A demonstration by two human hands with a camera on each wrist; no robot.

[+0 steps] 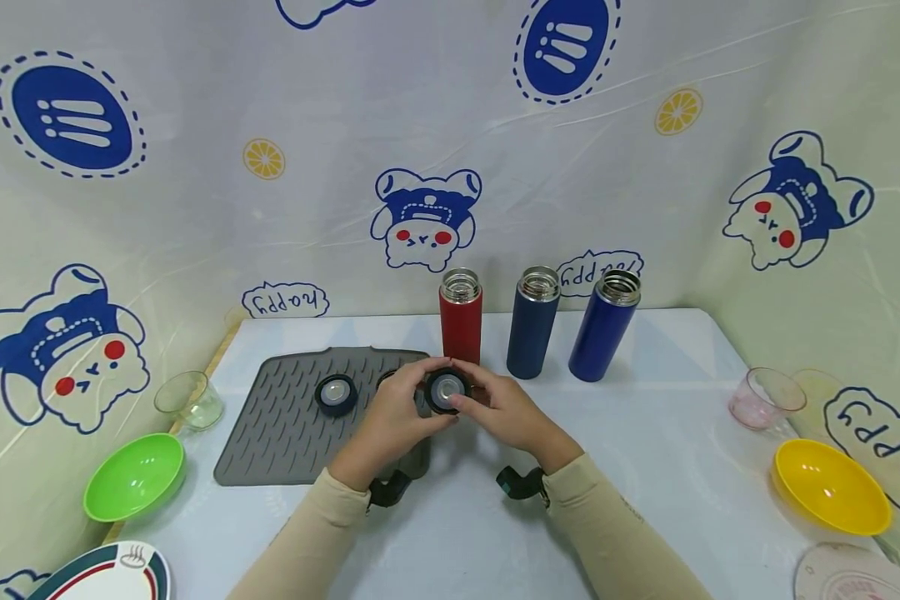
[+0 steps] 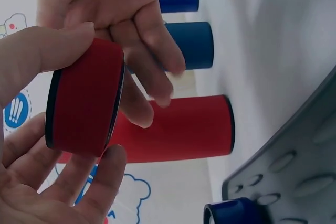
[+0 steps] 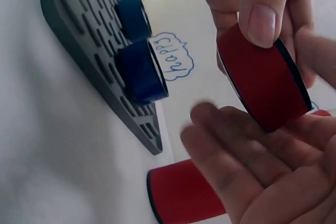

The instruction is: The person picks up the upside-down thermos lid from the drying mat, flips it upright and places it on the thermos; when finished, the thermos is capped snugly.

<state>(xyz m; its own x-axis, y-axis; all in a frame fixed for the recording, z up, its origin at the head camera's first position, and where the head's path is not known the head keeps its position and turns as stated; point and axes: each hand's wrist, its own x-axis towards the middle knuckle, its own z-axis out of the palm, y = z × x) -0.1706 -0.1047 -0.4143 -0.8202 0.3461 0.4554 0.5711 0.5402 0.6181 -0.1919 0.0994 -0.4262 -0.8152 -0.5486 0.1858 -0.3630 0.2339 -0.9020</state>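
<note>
Both hands hold a red bottle lid (image 1: 445,390) in front of the red bottle (image 1: 462,329). Its hollow underside, with a black rim, faces the head camera. My left hand (image 1: 401,408) grips the lid between thumb and fingers. From the other side, my right hand (image 1: 506,408) pinches it, thumb at the underside; some of its fingers stretch past the lid. A dark blue bottle (image 1: 532,329) and a brighter blue bottle (image 1: 603,333) stand to the right, mouths uncovered. A blue lid (image 3: 142,72) and a teal lid (image 3: 134,18) lie on the grey ridged mat (image 1: 270,442).
At the left are a clear glass (image 1: 191,402), a green bowl (image 1: 137,477) and a striped plate (image 1: 108,575). A pinkish glass (image 1: 765,400), a yellow bowl (image 1: 832,487) and a pale round item (image 1: 843,575) sit at the right. A printed curtain (image 1: 330,225) hangs behind the table.
</note>
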